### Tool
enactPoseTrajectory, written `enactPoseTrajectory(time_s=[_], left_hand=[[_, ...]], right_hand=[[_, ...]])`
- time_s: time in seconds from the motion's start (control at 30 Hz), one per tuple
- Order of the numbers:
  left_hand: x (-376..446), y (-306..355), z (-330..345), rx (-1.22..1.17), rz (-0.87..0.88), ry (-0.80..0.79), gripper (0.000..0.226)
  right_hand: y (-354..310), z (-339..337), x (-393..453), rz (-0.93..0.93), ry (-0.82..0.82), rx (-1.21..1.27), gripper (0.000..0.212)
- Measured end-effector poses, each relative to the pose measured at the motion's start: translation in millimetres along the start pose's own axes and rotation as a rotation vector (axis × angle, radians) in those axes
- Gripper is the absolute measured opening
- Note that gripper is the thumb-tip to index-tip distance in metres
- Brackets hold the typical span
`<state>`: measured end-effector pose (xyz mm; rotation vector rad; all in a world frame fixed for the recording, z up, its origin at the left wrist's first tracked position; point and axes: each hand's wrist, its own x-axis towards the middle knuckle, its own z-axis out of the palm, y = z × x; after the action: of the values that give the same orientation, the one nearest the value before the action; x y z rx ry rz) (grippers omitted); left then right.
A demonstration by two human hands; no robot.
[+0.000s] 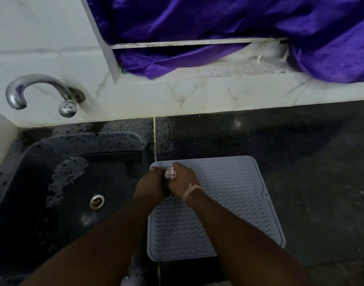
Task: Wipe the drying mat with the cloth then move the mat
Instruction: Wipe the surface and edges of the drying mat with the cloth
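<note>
A grey ribbed drying mat (228, 203) lies flat on the dark counter, just right of the sink. A small checked cloth (170, 172), bunched into a wad, sits over the mat's far left corner. My left hand (151, 183) and my right hand (184, 183) are pressed together there, both closed around the cloth. Only a small patch of the cloth shows between my fingers. My forearms hide the mat's left part.
A dark, wet sink (73, 193) with a metal drain (97, 201) lies to the left. A chrome tap (42, 91) juts from the white tiled wall. Purple fabric (218, 21) hangs over the window ledge. The dark counter (301, 151) stretches to the right.
</note>
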<state>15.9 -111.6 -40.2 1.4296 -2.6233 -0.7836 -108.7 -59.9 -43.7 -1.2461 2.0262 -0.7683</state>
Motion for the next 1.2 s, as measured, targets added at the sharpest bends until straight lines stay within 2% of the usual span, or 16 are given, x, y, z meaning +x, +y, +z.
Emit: enactPoseTrajectory(time_s=[0.07, 0.13, 0.27, 0.33, 0.4, 0.53, 0.63, 0.8, 0.9, 1.0, 1.1, 1.17, 1.2], left_hand=[[6.0, -2.4, -6.2, 0.020, -0.020, -0.083, 0.065], [8.9, -4.3, -9.6, -0.012, -0.073, -0.105, 0.071], [8.9, -6.4, -8.1, 0.096, -0.131, 0.001, 0.058], [8.1, -5.3, -6.7, 0.125, -0.154, -0.018, 0.052], [7.9, -3.8, -4.6, 0.131, -0.152, -0.021, 0.050], [9.4, -5.4, -5.3, 0.120, -0.152, 0.010, 0.049], [10.9, -10.6, -5.0, 0.058, -0.147, 0.029, 0.051], [8.9, -13.9, 2.0, 0.024, -0.122, 0.141, 0.040], [8.1, -17.6, 4.0, -0.045, -0.124, 0.188, 0.051], [6.3, -22.4, 3.4, -0.122, -0.152, 0.192, 0.076], [4.4, -22.4, 2.5, -0.098, -0.151, 0.140, 0.089], [4.4, -18.3, 0.9, -0.099, -0.166, 0.117, 0.085], [4.6, -12.2, 0.3, -0.112, -0.133, 0.143, 0.071]], right_hand=[[12.7, -23.5, 2.3, 0.016, 0.052, 0.111, 0.006], [29.6, -48.8, 3.0, 0.093, 0.218, 0.121, 0.012], [68.9, -104.4, -3.1, 0.328, 0.581, -0.113, 0.017], [86.7, -125.2, -5.2, 0.377, 0.648, -0.292, 0.018], [99.1, -135.2, -4.8, 0.436, 0.629, -0.428, 0.019], [97.4, -119.0, 5.0, 0.435, 0.530, -0.490, 0.018], [70.9, -83.8, 11.2, 0.318, 0.449, -0.571, 0.017], [8.7, -10.2, 14.4, 0.049, 0.306, -0.415, 0.018], [-21.3, 25.5, 20.6, -0.063, 0.223, -0.369, 0.009], [-32.5, 32.6, 30.1, -0.074, 0.053, -0.199, 0.010], [-30.7, 9.1, 33.5, 0.012, -0.145, 0.158, 0.013], [-25.3, -13.6, 24.1, 0.080, -0.081, 0.409, 0.014], [-18.7, -26.0, 16.7, 0.137, -0.017, 0.564, 0.014]])
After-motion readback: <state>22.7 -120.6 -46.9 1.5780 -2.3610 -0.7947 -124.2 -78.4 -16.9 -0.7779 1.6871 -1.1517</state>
